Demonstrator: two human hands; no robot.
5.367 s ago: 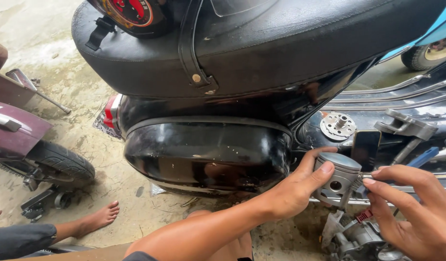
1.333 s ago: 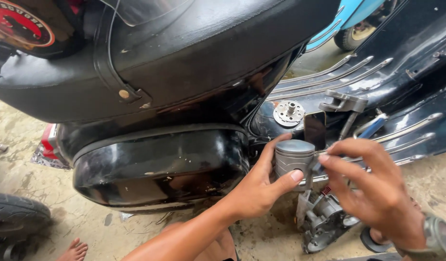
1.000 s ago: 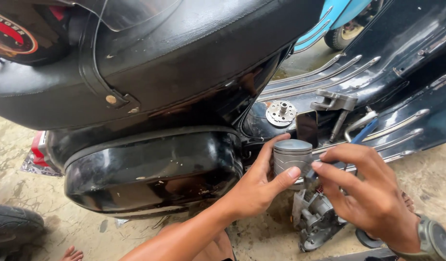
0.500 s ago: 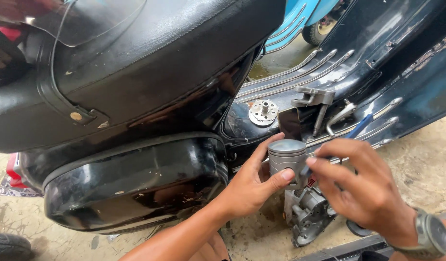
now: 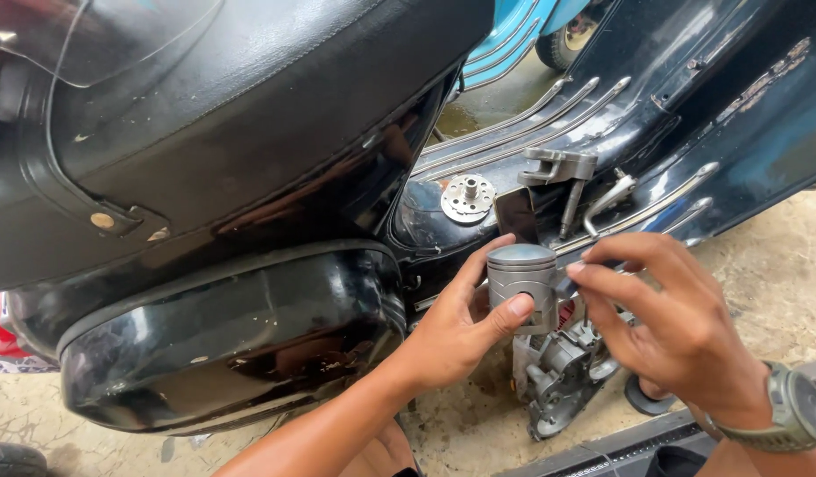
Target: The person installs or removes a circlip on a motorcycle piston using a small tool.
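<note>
The left hand [image 5: 452, 340] holds a grey metal piston [image 5: 521, 281] upright beside the black scooter [image 5: 249, 177], thumb pressed on its near wall and fingers wrapped around the far side, so the part is pinched between them just above the exposed engine casing [image 5: 562, 371]. The right hand [image 5: 673, 327], wearing a wristwatch [image 5: 792, 415], comes in from the other side with thumb and forefinger drawn together at the piston's right edge; whether they pinch a small part there or only touch the skirt cannot be told, since the fingers hide the spot. The piston sits between the two hands, close to the glossy black side panel [image 5: 231, 340] and below the ribbed floorboard [image 5: 549, 132]. The likely trouble is a slip: the grip rests on smooth metal, and if the right hand pushes sideways the piston could twist out and drop onto the sandy ground [image 5: 761, 265], picking up grit. Anything tiny held at the fingertips could also spring away and vanish into the casing or the dirt.
</note>
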